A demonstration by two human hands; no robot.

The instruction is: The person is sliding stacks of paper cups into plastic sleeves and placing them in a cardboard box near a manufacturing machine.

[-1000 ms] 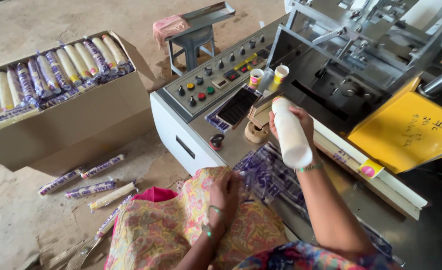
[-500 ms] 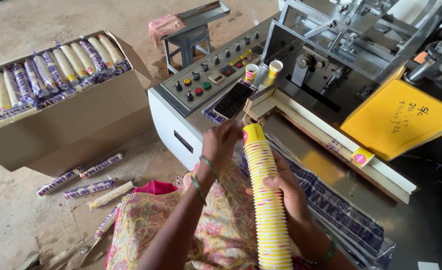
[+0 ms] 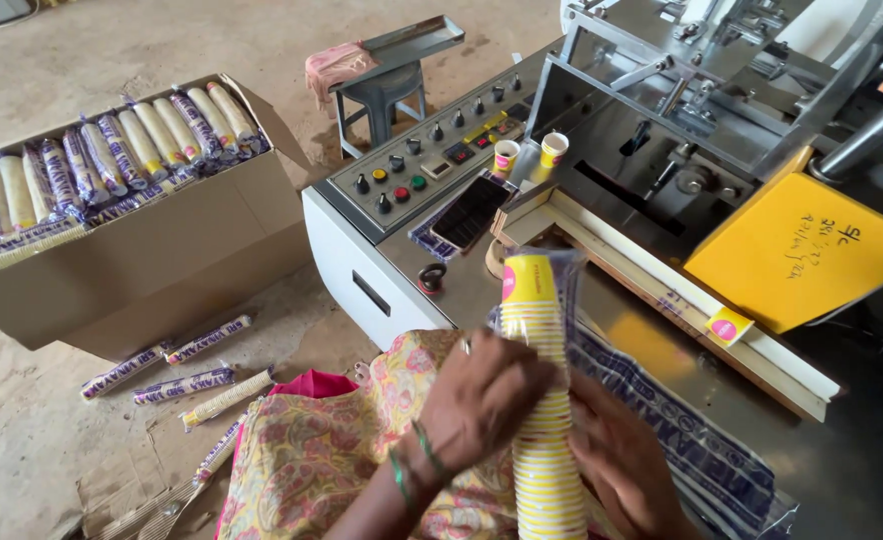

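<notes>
A tall cup stack (image 3: 544,400) is held upright over the lap, low centre; its base is cut off by the frame edge. The left hand (image 3: 482,400) is clamped round its middle, hiding part of it. The right hand (image 3: 627,465) is pressed against its right side, fingers partly hidden; grip cannot be told. A clear wrapper (image 3: 662,410) is seen around the stack top, hard to make out.

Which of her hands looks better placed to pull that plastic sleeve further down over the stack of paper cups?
Probably the left hand: it wraps the cup stack high up, close to the plastic sleeve at the top. The right hand sits lower, steadying the stack from the other side.
</notes>
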